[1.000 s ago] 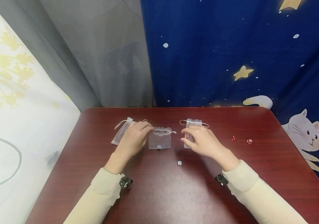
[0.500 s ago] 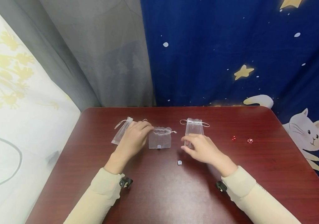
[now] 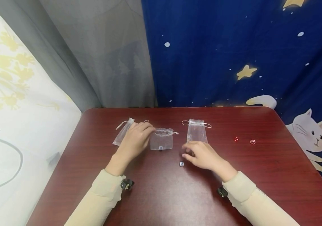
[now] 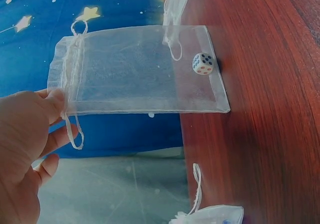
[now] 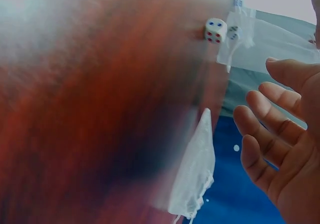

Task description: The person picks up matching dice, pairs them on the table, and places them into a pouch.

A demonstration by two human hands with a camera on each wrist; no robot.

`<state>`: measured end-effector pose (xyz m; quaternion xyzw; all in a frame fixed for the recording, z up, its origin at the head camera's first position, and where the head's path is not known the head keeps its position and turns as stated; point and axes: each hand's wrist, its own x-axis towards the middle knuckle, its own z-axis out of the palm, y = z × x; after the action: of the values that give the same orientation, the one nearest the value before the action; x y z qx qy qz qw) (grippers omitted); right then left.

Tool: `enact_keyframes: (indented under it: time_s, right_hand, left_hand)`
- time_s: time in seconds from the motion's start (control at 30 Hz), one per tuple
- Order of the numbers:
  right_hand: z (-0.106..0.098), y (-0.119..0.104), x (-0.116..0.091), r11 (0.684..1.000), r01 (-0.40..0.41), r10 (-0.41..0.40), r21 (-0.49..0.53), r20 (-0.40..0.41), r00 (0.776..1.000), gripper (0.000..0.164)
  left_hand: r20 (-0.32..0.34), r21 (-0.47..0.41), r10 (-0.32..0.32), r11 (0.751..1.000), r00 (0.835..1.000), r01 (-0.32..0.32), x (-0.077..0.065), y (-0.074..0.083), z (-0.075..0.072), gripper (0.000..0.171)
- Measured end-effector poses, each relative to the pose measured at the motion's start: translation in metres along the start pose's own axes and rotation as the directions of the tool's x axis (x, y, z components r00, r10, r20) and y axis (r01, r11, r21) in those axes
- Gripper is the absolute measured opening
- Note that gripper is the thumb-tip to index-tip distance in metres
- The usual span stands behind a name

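My left hand [image 3: 135,138] pinches the top edge of a sheer white drawstring bag [image 3: 161,140] between thumb and finger, holding it upright. A white die [image 4: 203,64] lies inside at its bottom. My right hand [image 3: 204,155] hovers over the table, its fingers spread and loosely bent, with nothing in them. Just left of and below its fingertips, a loose white die [image 3: 181,164] sits on the table; the right wrist view shows this die [image 5: 215,30] apart from the hand.
A second drawstring bag [image 3: 197,131] lies flat beyond my right hand. A third bag [image 3: 120,136] is partly hidden behind my left hand, with something bluish in it. Two red dice [image 3: 236,139] [image 3: 252,142] rest at the right of the dark red table [image 3: 161,201].
My right hand has drawn back towards me from over the right-hand bag, coming nearer to the loose white die. The left hand and its bag have stayed in place.
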<state>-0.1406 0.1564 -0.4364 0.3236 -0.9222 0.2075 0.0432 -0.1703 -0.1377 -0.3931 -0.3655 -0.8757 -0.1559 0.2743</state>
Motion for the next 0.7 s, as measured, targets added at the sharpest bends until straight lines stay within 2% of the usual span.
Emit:
enact_keyframes:
  time_s: [0.3, 0.7]
  right_hand:
    - [0.013, 0.000, -0.003, 1.000, -0.006, 0.005, 0.019, 0.066, 0.998, 0.015]
    - [0.024, -0.005, -0.006, 0.998, 0.026, -0.034, 0.058, 0.142, 0.989, 0.018]
  left_hand:
    - [0.014, 0.001, -0.015, 1.000, 1.000, 0.015, -0.001, -0.001, 0.001, 0.010]
    - [0.010, 0.002, -0.012, 1.000, 1.000, 0.012, -0.001, -0.002, 0.002, 0.010]
